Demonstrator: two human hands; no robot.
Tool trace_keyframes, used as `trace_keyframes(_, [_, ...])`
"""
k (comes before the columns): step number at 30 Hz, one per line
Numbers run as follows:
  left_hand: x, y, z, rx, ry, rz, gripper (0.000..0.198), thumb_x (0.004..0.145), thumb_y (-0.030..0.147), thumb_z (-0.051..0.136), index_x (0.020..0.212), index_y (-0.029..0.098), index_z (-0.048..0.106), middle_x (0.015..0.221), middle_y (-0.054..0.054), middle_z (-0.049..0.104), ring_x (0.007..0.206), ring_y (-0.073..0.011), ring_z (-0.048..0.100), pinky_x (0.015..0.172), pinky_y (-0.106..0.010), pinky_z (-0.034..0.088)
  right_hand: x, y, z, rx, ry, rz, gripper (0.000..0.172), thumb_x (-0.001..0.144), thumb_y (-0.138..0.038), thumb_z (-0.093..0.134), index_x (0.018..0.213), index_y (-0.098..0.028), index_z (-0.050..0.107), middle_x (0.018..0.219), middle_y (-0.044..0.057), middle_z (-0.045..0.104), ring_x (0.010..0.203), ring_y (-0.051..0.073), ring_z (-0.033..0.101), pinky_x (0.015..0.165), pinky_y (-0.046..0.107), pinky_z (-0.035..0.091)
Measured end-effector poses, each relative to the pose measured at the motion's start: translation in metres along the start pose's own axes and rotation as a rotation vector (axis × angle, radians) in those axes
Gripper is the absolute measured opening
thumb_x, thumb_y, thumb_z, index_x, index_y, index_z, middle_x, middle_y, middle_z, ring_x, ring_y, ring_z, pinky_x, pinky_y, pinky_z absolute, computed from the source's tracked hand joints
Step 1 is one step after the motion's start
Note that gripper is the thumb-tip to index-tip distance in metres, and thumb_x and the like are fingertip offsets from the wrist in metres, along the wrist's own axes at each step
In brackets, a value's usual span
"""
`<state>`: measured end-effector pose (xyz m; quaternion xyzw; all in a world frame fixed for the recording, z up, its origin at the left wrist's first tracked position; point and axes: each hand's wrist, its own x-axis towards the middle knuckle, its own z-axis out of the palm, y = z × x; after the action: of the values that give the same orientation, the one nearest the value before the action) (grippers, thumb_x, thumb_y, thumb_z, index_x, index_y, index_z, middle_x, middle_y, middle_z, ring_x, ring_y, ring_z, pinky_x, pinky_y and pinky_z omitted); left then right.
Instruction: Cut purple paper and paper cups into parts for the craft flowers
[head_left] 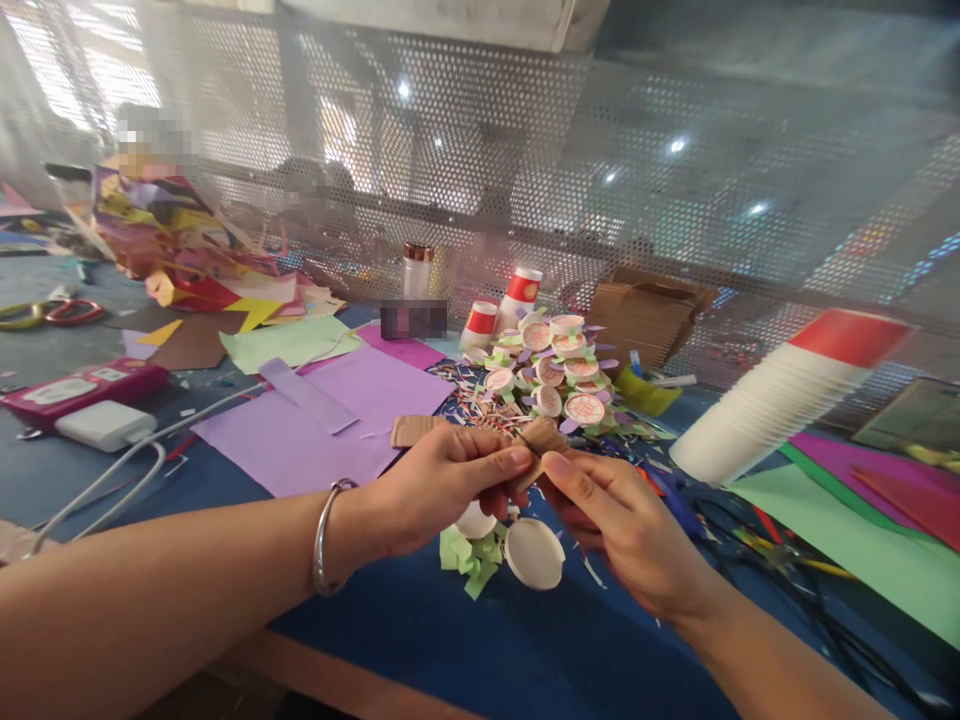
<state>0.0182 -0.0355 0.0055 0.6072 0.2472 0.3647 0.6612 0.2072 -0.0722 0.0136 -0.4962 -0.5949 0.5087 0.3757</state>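
My left hand (442,480) and my right hand (615,510) meet at the middle of the view, both closed on a small brown piece of cardboard (543,438). Thumbs press on it from either side, and the fingers hide much of its lower part. Just below lie a round white cup bottom (535,554), a second one partly covered by my left hand, and light green paper scraps (471,560). Left of my fingers is a flat cardboard strip (415,431). Behind my hands rises a heap of white paper discs (551,372) with red patterns and green and purple paper bits.
Purple paper sheets (337,410) lie to the left, near a white charger (105,425) with its cable. A leaning stack of paper cups (787,395) stands at the right, beside coloured sheets and black cables (810,590). Scissors (75,312) rest at far left. A perforated screen (480,140) closes the back.
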Motion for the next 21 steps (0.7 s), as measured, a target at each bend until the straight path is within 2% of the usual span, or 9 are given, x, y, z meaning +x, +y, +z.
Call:
trace_keyframes(3, [-0.0013, 0.0003, -0.0016, 0.062, -0.019, 0.016, 0.04, 0.093, 0.044, 0.057, 0.068, 0.013, 0.061, 0.058, 0.002, 0.054, 0.052, -0.0075, 0.046, 0.05, -0.021, 0.032, 0.0013, -0.0016, 0.002, 0.032, -0.044, 0.008, 0.046, 0.088, -0.061, 0.059, 0.074, -0.017, 0.062, 0.065, -0.002, 0.042, 0.054, 0.009, 0.033, 0.047, 0.022, 0.023])
trace_keyframes(9, [0.0006, -0.0043, -0.0053, 0.122, -0.043, -0.015, 0.039, 0.093, 0.044, 0.055, 0.067, 0.015, 0.055, 0.061, 0.001, 0.054, 0.052, -0.0077, 0.043, 0.05, -0.022, 0.031, 0.0024, 0.0027, 0.0051, 0.126, -0.029, 0.037, 0.045, 0.086, -0.059, 0.064, 0.072, -0.016, 0.062, 0.06, -0.007, 0.025, 0.051, 0.008, 0.019, 0.045, 0.023, 0.013])
trace_keyframes(12, [0.0016, -0.0048, -0.0018, 0.03, -0.023, -0.042, 0.038, 0.091, 0.043, 0.06, 0.066, 0.014, 0.056, 0.061, 0.001, 0.053, 0.052, -0.0067, 0.041, 0.05, -0.022, 0.029, 0.0013, 0.003, 0.0054, 0.178, -0.027, 0.05, 0.044, 0.086, -0.057, 0.066, 0.072, -0.015, 0.062, 0.06, -0.007, 0.025, 0.051, 0.007, 0.019, 0.044, 0.021, 0.013])
trace_keyframes(17, [0.002, 0.0004, 0.0036, -0.252, 0.025, -0.127, 0.031, 0.083, 0.038, 0.07, 0.069, 0.012, 0.06, 0.06, 0.002, 0.052, 0.052, -0.0048, 0.041, 0.049, -0.019, 0.026, -0.0005, -0.0022, 0.0068, 0.309, 0.026, 0.081, 0.039, 0.081, -0.053, 0.074, 0.079, -0.015, 0.066, 0.061, -0.006, 0.033, 0.051, 0.006, 0.019, 0.041, 0.017, 0.013])
trace_keyframes(21, [0.0034, 0.0031, 0.002, -0.287, 0.049, -0.179, 0.03, 0.081, 0.036, 0.073, 0.069, 0.011, 0.062, 0.056, 0.002, 0.05, 0.048, -0.0038, 0.037, 0.045, -0.018, 0.02, 0.0008, -0.003, 0.0067, 0.411, 0.017, 0.11, 0.037, 0.079, -0.05, 0.077, 0.076, -0.015, 0.065, 0.059, -0.007, 0.034, 0.05, 0.005, 0.019, 0.039, 0.016, 0.013])
